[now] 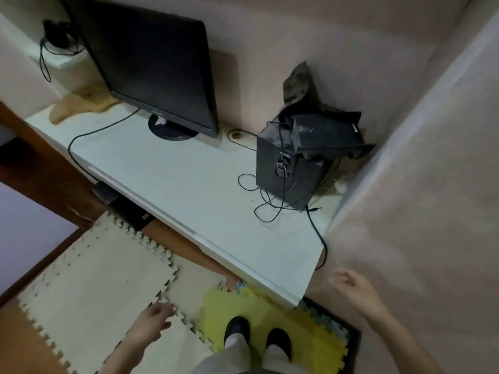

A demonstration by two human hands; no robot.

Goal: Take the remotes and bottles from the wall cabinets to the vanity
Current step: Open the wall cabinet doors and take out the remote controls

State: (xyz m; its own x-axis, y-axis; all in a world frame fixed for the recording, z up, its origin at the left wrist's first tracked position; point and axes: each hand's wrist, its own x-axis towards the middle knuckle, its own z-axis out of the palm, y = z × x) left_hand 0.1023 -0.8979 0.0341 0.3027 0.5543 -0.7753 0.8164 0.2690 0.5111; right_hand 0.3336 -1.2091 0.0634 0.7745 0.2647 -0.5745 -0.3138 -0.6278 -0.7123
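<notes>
No remote or bottle shows in the head view, and no wall cabinet either. I stand in front of a long white countertop (189,184) that runs along the wall. My left hand (155,318) hangs low over the floor mats, fingers loosely apart, holding nothing. My right hand (351,286) is raised beside the counter's right end, near the wall panel, fingers spread and empty.
A black monitor (151,66) stands on the counter at the left, a black speaker box (289,171) with loose cables and a dark device on top at the right. Beige foam mats (94,271) and a yellow mat (256,309) cover the floor. A wall panel (418,184) closes the right side.
</notes>
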